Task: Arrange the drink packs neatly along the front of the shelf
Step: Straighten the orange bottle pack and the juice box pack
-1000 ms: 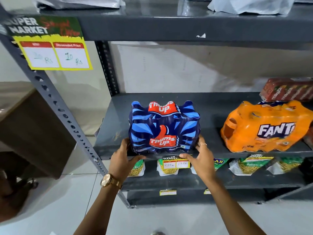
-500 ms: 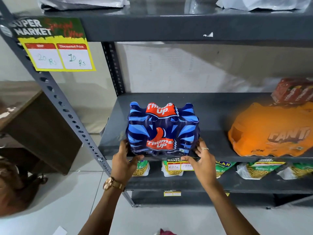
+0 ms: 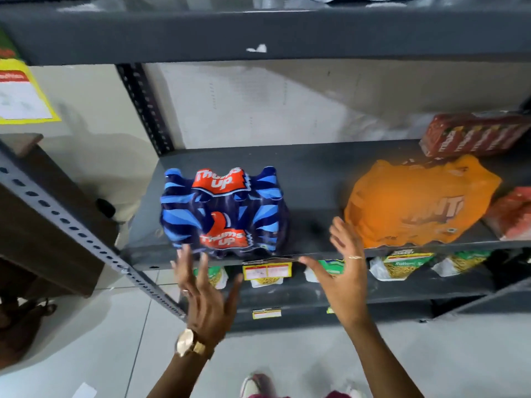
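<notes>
Stood at the front lip of the grey shelf (image 3: 313, 179), toward its left end: the blue Thums Up pack (image 3: 222, 212), upright, red logo panels facing out, shrink-wrap striped in light and dark blue. To its right, a stretch of bare shelf board, then the orange Fanta pack (image 3: 416, 203), skewed and blurred, its near corner at the front edge. Behind that, at the back right, a red carton pack (image 3: 471, 133); at the far right edge, another red pack (image 3: 514, 215), partly cut off. Hovered just below and in front of the blue pack: left hand (image 3: 208, 297), fingers spread wide, holding nothing. Raised in the gap between the two packs: right hand (image 3: 343, 271), palm open, empty, near the shelf edge. Below, snack bags (image 3: 402, 265) on the lower shelf.
</notes>
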